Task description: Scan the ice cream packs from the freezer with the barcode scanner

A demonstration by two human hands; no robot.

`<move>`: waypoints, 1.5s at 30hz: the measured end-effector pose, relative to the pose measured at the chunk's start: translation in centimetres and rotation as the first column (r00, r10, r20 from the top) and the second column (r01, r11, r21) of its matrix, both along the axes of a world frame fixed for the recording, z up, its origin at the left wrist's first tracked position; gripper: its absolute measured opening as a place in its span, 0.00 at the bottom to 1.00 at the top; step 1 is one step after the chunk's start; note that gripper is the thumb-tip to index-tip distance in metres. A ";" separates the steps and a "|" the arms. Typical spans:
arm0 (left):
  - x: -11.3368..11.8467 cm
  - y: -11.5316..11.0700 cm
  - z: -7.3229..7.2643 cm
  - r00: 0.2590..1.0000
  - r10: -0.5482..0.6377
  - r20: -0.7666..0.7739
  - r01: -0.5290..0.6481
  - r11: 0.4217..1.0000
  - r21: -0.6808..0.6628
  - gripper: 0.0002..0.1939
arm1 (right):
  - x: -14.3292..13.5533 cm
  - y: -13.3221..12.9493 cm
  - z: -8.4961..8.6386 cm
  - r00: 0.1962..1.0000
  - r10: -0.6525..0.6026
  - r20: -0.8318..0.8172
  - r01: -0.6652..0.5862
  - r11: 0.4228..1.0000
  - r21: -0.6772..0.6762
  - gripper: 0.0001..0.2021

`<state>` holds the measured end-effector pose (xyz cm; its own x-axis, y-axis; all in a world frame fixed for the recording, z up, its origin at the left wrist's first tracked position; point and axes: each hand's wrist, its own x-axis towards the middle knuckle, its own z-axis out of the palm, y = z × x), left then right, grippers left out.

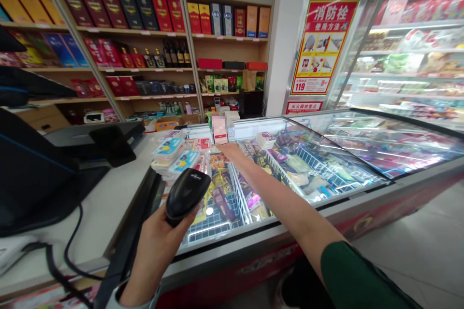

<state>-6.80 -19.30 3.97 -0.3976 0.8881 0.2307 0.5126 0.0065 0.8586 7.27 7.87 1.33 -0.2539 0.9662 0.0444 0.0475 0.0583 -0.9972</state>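
A black handheld barcode scanner (188, 193) is gripped in my left hand (161, 234), its rounded head tilted up over the near left corner of the freezer. Stretched out over the freezer's glass, my right hand (227, 149) holds a flat pink pack (219, 130) with a red band by its lower edge. Part of that pack is blurred, and the fingers behind it are mostly hidden. Stacked blue-and-white packs (168, 146) lie on the glass between the scanner and the pink pack.
The chest freezer (253, 236) holds wire baskets of bagged goods. On the left counter (97, 203) stand a dark screen (32, 169), cables and a black device (112, 145). Shelves of boxed bottles (141, 34) line the back wall. A lit display fridge (409, 48) is at right.
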 end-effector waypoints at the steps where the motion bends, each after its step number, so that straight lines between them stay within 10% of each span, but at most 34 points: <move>1: -0.1 -0.2 0.0 1.000 -0.001 0.002 0.001 1.000 -0.009 0.25 | -1.1 -0.2 0.0 1.000 0.008 0.001 -0.008 0.999 -0.054 0.17; 11: -1.7 -0.1 -0.7 0.997 -0.032 -0.068 0.029 0.999 -0.043 0.26 | -3.6 -1.2 1.2 0.996 -0.089 -0.003 0.086 0.974 -0.211 0.12; 17: -0.6 0.2 0.2 0.995 -0.001 -0.098 0.002 1.000 0.002 0.25 | 0.7 -2.1 1.4 0.973 -0.230 0.035 0.229 0.973 0.029 0.09; 27: 2.4 3.4 1.2 0.963 -0.146 -0.226 0.158 0.987 0.034 0.23 | 11.3 -2.2 -0.6 0.830 -0.498 0.250 0.345 0.811 0.472 0.06; 45: 5.2 7.0 -0.3 0.899 -0.229 -0.372 0.226 0.973 -0.051 0.22 | 12.0 -2.8 -2.7 0.678 -0.570 0.464 0.217 0.758 0.615 0.09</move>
